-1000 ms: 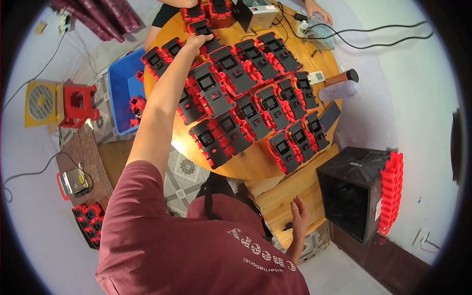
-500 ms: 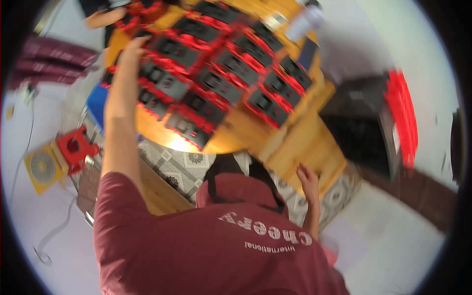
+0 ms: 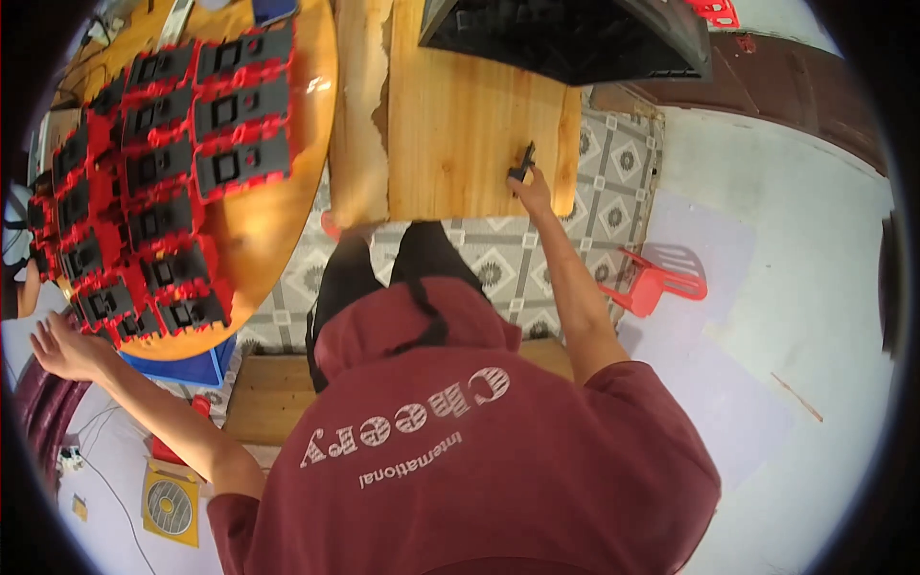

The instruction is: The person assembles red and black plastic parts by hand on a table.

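1. Since a second ago the left hand has come off the rows of red-and-black parts and now hangs beyond the round desk's edge, while the right hand has gone from the low wooden board's near side to a small dark piece on it.
2. Right hand: its fingers are closed round the small dark piece, which stands up from the fingertips; how tightly it is gripped cannot be told.
3. Under that hand lies the pale wooden board, and the hand sits near its corner.
4. Beyond the hand, further along the board, stands a black crate with a ribbed inside.
5. Outward of the right hand, on the patterned tile floor, lies a red plastic stool on its side, well apart from the board.
6. Left hand: it is spread open, fingers apart, holding nothing and touching nothing.
7. Just inward of that hand is the rim of the round wooden desk, and the nearest red-and-black parts lie right by it, packed edge to edge in rows that run away across the desk top.
8. Below the desk rim, near the left forearm, a blue bin shows.
9. Further back from the left hand, on the floor, lies a yellow square thing with a round grille.
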The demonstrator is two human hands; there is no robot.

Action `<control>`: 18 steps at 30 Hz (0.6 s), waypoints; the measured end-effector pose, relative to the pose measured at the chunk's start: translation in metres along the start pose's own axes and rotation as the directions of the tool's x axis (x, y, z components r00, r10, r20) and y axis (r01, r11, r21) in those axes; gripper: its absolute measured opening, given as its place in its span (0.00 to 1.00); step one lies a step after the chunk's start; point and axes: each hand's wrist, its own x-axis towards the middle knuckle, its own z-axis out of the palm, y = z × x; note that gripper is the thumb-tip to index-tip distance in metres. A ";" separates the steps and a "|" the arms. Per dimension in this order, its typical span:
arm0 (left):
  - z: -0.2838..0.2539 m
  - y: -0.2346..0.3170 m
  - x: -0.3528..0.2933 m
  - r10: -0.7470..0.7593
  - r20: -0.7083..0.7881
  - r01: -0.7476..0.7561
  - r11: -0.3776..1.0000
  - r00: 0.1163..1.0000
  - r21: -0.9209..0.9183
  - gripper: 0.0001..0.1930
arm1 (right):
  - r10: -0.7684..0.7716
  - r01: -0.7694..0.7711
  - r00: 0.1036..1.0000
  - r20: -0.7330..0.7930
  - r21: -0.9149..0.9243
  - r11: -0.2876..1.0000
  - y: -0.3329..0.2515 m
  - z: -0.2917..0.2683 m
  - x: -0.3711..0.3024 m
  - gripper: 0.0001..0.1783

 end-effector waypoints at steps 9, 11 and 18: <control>0.156 0.158 -0.301 -0.550 0.475 0.573 0.812 0.687 0.112 0.26 | 0.377 -0.380 0.920 -0.109 -0.012 0.925 0.065 0.062 0.107 0.48; 0.179 0.175 -0.347 -0.647 0.531 0.676 0.716 0.547 0.177 0.28 | 0.201 -0.212 0.951 -0.234 -0.024 0.977 0.027 0.066 0.103 0.47; 0.290 0.271 -0.380 -0.309 0.783 0.550 0.833 0.540 -0.050 0.27 | -0.686 0.777 0.421 -0.593 -0.154 0.610 -0.166 -0.131 0.064 0.26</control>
